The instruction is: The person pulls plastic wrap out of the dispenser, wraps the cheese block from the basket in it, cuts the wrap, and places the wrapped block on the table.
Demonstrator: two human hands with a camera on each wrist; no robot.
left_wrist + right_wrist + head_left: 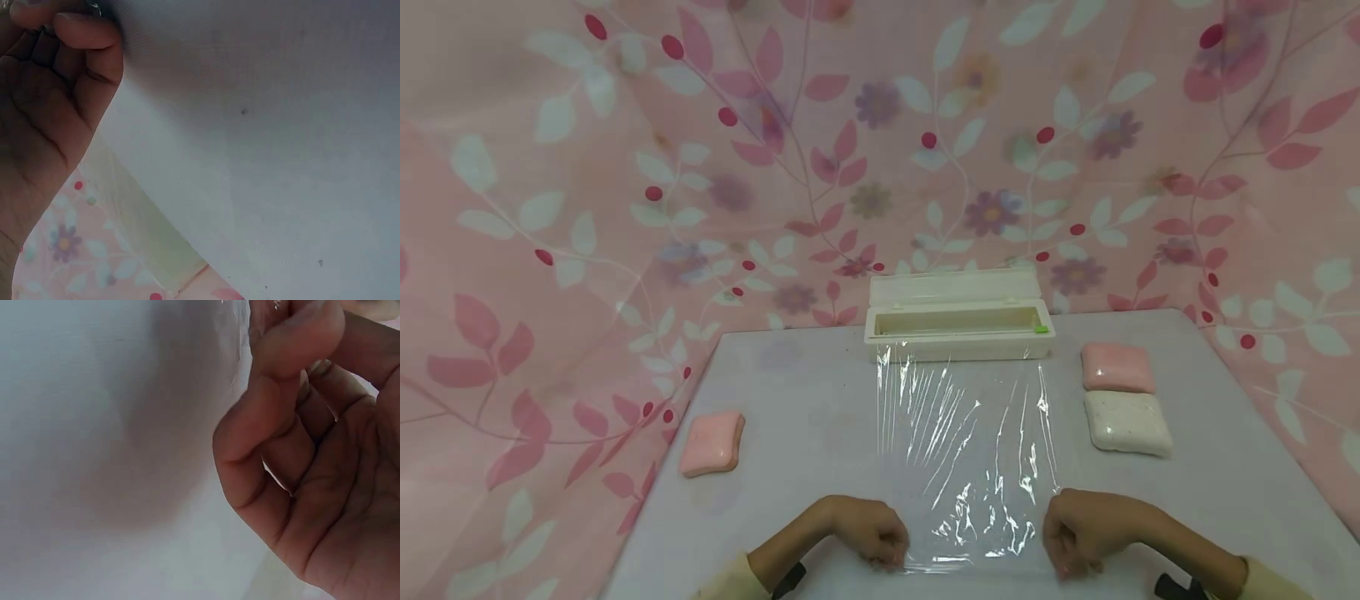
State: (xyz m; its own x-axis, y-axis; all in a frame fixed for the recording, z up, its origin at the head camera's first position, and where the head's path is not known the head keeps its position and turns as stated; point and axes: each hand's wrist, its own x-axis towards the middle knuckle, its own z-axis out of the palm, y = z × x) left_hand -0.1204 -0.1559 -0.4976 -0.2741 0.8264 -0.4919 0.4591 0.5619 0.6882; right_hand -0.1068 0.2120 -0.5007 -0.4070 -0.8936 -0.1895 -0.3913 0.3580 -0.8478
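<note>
A sheet of clear plastic wrap point(970, 467) stretches over the table from a white dispenser box point(958, 346) toward the near edge. My left hand point(871, 532) pinches its near left corner, and my right hand point(1086, 532) pinches the near right corner. Creases and shiny streaks run along the film between box and hands. The box lid point(955, 287) stands raised at the back, with a small green piece point(1041, 329) at the box's right end. In the right wrist view, the fingers point(300, 337) curl with a bit of film at their tips.
On the right lie a pink soap-like block point(1117, 367) and, just in front of it, a white one point(1127, 422). Another pink block point(712, 443) lies at the left of the white table point(797, 400). Floral-printed cloth point(880, 167) rises behind and along both sides.
</note>
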